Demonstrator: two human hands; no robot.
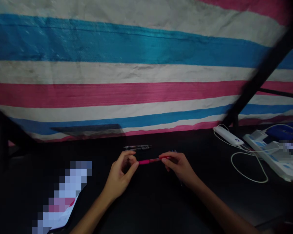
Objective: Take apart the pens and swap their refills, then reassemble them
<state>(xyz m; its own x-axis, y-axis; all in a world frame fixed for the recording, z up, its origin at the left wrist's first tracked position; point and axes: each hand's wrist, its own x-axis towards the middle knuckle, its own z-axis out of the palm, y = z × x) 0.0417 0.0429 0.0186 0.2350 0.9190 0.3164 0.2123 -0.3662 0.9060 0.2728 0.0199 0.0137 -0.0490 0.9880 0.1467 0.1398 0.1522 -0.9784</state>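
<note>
A red pen with a pink grip is held level between my two hands, just above the dark table. My left hand pinches its left end between thumb and fingers. At the other end, the thumb and fingertips of my right hand close on the pen's red part. Behind the pen lies a dark, partly clear pen on the tabletop. Something bluish shows just past my right hand, mostly hidden by it.
A blurred-out, bright flat object lies at the left. To the right are a white power strip, a white device and a looped white cable. Striped sheeting hangs behind the black table, with dark slanted bars at both sides.
</note>
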